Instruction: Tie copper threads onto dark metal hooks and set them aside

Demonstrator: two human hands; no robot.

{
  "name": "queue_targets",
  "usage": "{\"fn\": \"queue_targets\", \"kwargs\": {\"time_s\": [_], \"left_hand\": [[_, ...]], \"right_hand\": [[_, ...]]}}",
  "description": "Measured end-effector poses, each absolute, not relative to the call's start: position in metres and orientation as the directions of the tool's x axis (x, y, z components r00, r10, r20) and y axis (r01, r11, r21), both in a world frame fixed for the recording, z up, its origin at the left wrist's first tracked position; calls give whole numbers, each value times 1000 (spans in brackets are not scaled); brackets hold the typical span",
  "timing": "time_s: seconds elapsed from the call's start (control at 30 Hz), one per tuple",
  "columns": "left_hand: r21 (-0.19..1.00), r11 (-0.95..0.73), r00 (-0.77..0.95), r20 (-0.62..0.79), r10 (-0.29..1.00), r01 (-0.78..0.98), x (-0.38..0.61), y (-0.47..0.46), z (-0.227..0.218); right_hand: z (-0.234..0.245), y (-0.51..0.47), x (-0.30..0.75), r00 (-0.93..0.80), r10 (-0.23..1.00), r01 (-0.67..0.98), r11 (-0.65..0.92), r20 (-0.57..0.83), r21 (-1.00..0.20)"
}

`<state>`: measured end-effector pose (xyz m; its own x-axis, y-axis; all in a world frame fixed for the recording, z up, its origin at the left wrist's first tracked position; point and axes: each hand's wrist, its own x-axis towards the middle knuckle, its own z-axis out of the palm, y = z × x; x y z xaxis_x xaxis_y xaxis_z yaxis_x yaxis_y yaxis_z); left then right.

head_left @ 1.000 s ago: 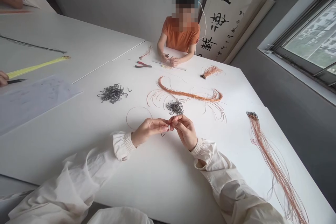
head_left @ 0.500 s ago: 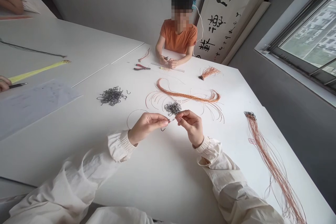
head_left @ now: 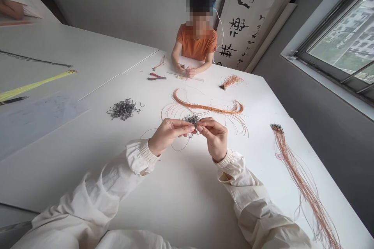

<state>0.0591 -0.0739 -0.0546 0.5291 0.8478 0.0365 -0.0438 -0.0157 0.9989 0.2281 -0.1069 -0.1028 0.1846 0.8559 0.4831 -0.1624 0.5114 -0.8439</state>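
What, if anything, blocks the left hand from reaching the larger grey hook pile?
Probably nothing, so yes: bare table lies between the left hand and the hook pile, though it pinches wire.

Tiny and cropped
Pinched small dark metal piece (head_left: 192, 134) is too tiny to identify; long copper-coloured wire bundle (head_left: 299, 179) runs off the bottom edge.

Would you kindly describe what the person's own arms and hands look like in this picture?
Both arms are covered by loose, crinkled cream-white fabric. The left sleeve and the right sleeve each end in a gathered, ribbed cuff at the wrist. The left hand and right hand are bare, without gloves; no ring, watch or bracelet shows.
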Motion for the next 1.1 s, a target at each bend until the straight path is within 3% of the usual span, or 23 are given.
{"fn": "queue_targets", "kwargs": {"time_s": [0.17, 0.4, 0.6, 0.73, 0.83, 1.1], "left_hand": [[998, -52, 524, 64, 850, -38, 61, -75, -50], [973, -229, 481, 185, 857, 34, 58, -80, -45], [898, -411, 489, 290, 823, 159, 54, -81, -47], [868, -452, 533, 288, 796, 206, 54, -84, -46], [878, -425, 568, 238, 788, 221, 54, -85, -44], [978, -141, 713, -9, 702, 151, 45, -78, -33]], "right_hand": [[-97, -108, 229, 193, 855, -155, 512, 482, -845], [-82, -115, 239, 32, 911, -140, 412, 411, -900], [-69, -123, 239, -11, 944, 33, 331, 330, -943], [-67, -125, 237, -46, 949, 48, 314, 312, -948], [-66, -127, 238, -46, 952, 74, 306, 303, -949], [-66, -129, 242, -95, 937, 91, 345, 336, -934]]}}
